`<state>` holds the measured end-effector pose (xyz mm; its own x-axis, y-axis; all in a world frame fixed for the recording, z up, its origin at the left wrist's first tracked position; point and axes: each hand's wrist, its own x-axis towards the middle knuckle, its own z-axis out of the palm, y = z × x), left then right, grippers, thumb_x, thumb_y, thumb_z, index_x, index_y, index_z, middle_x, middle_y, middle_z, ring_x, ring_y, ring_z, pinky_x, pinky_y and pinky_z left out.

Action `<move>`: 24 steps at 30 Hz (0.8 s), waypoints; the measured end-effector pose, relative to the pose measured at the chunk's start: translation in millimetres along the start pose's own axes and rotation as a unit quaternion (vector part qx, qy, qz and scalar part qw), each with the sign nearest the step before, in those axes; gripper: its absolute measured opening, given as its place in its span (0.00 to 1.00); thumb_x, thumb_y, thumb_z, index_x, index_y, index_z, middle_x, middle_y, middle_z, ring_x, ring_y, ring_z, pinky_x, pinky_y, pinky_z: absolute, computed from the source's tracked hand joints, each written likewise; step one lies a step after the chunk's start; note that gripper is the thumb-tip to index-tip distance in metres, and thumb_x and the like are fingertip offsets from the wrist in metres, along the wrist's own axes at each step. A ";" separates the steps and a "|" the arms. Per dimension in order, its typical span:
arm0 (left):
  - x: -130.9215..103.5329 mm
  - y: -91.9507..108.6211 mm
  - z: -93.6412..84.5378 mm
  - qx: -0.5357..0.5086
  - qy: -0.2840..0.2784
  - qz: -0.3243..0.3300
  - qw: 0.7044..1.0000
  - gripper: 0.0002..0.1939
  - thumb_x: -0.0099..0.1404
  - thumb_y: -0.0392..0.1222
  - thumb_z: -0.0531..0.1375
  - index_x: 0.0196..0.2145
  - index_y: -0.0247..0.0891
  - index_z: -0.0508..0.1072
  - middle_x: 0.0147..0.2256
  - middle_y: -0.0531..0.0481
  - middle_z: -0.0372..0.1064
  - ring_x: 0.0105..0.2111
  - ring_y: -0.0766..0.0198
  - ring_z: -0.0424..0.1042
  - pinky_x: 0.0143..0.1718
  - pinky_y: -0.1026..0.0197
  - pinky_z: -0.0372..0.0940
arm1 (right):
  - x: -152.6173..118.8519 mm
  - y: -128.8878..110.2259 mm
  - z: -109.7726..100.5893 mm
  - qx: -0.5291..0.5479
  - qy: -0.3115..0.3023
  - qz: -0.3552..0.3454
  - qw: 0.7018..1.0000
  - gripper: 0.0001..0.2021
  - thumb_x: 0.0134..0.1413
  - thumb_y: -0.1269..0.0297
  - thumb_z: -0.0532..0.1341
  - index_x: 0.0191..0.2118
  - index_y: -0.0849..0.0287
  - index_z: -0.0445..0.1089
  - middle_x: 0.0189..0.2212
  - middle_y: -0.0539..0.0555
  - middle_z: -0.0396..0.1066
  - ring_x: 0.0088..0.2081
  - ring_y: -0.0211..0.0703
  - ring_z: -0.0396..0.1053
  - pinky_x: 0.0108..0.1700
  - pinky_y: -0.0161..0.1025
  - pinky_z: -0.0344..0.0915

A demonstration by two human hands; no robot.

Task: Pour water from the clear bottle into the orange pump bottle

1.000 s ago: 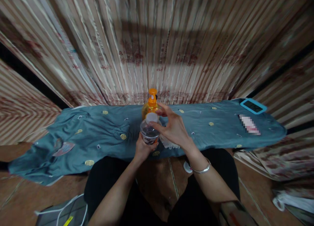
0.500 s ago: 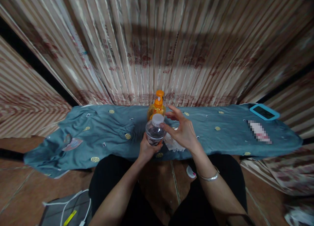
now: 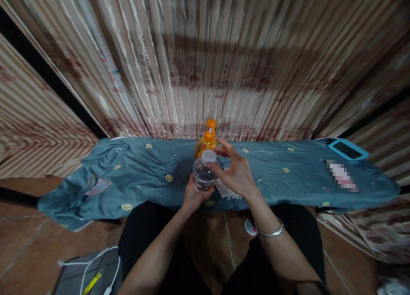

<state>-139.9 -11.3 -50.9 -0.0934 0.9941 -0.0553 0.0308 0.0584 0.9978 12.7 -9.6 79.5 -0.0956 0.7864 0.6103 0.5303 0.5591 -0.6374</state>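
A clear bottle [image 3: 203, 173] with a white cap [image 3: 209, 156] is held upright by my left hand [image 3: 196, 194], whose fingers wrap round its lower part. My right hand [image 3: 236, 169] is at the cap from the right, thumb and fingers on either side of it; the fingers are curved and partly spread. Just behind the bottle stands an orange pump bottle [image 3: 208, 142]. A white lacy cloth or tissue [image 3: 228, 191] lies beneath my right hand, partly hidden by it.
The narrow bench has a teal patterned cloth [image 3: 156, 162]. On its right lie a blue-framed tablet [image 3: 348, 150] and a blurred-out item [image 3: 342, 175]; a pinkish packet [image 3: 98, 186] lies left. A striped curtain [image 3: 198, 64] hangs behind. A white cable [image 3: 85, 271] is at lower left.
My right hand has closed in slightly, its thumb and fingers now at the cap. The whole view has shifted a little; my left hand keeps hold of the bottle.
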 end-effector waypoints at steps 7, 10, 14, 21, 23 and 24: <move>0.1 -0.1 -0.2 -0.008 -0.003 -0.023 1.000 0.38 0.38 0.37 0.78 0.48 0.38 0.71 0.37 0.49 0.80 0.32 0.58 0.80 0.31 0.59 0.76 | 1.4 -3.3 3.1 0.003 -0.001 -0.013 1.000 0.35 0.58 0.52 0.70 0.67 0.58 0.62 0.50 0.58 0.76 0.50 0.53 0.76 0.53 0.54 0.72; -0.1 0.4 1.0 -0.004 -0.005 -0.039 0.999 0.38 0.39 0.38 0.77 0.49 0.38 0.70 0.35 0.52 0.79 0.26 0.62 0.77 0.25 0.62 0.73 | 7.7 -7.2 12.6 0.004 -0.008 -0.013 1.000 0.35 0.55 0.56 0.73 0.66 0.55 0.64 0.48 0.56 0.77 0.49 0.55 0.76 0.51 0.53 0.73; -1.2 2.4 0.5 -0.007 -0.008 -0.033 0.999 0.37 0.39 0.38 0.77 0.48 0.38 0.70 0.35 0.52 0.78 0.27 0.63 0.77 0.26 0.64 0.73 | 10.1 -8.9 15.7 0.009 -0.008 -0.002 1.000 0.31 0.56 0.59 0.72 0.65 0.54 0.67 0.45 0.55 0.78 0.46 0.52 0.76 0.50 0.49 0.73; -2.6 6.8 -1.6 0.002 -0.006 -0.024 1.000 0.36 0.39 0.38 0.77 0.47 0.38 0.71 0.36 0.52 0.79 0.31 0.60 0.79 0.29 0.62 0.75 | 8.6 -9.2 14.0 0.025 -0.006 0.027 0.999 0.26 0.56 0.58 0.69 0.60 0.54 0.72 0.46 0.56 0.78 0.46 0.52 0.77 0.50 0.48 0.72; -2.4 7.3 -1.3 0.005 -0.004 -0.019 1.000 0.36 0.39 0.37 0.77 0.47 0.38 0.71 0.36 0.52 0.79 0.32 0.59 0.79 0.30 0.61 0.75 | 9.6 -11.6 14.0 0.033 -0.006 0.033 0.999 0.25 0.55 0.56 0.69 0.58 0.54 0.74 0.47 0.56 0.78 0.46 0.53 0.76 0.51 0.49 0.72; -2.3 7.6 -1.0 0.008 -0.002 -0.014 1.000 0.35 0.40 0.37 0.77 0.47 0.38 0.72 0.36 0.51 0.80 0.33 0.59 0.80 0.32 0.61 0.76 | 10.4 -13.1 13.6 0.038 -0.004 0.036 0.999 0.25 0.55 0.55 0.69 0.57 0.54 0.75 0.47 0.57 0.78 0.47 0.53 0.76 0.51 0.49 0.72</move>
<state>-140.5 -13.2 -43.2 -0.0912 0.9923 -0.0833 0.0448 0.0877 0.9951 -6.7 -5.2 87.8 -0.0666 0.8268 0.5586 0.4700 0.5198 -0.7134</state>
